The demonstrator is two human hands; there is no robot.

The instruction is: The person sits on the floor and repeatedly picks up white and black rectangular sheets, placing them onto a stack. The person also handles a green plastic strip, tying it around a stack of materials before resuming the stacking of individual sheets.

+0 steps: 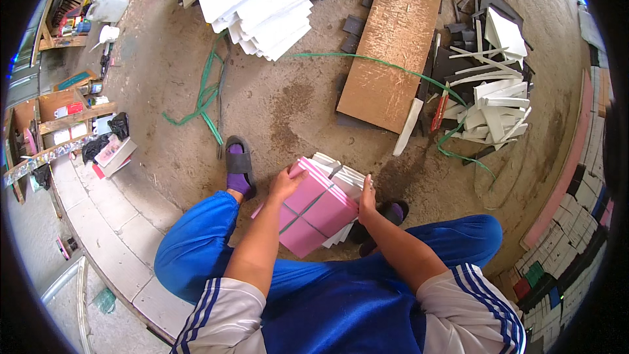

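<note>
Between my knees is a tied bundle of pink and white sheets (pixel 305 223), tilted, with a dark green string crossing over its pink face. My left hand (pixel 287 184) grips its far left edge, fingers bent over the top. Against the right side presses my right hand (pixel 367 202), fingers pointing up along the white sheets (pixel 346 177). The two hands hold the bundle from opposite sides. Its underside is hidden from view.
Ahead stands a stack of white sheets (pixel 262 10). A worn brown board (pixel 393 46) lies right of it, with a red cutter (pixel 439 111) and white offcuts (pixel 498 101) beyond. Green strapping (pixel 208 92) trails over the floor. Wooden shelves (pixel 62 121) stand left.
</note>
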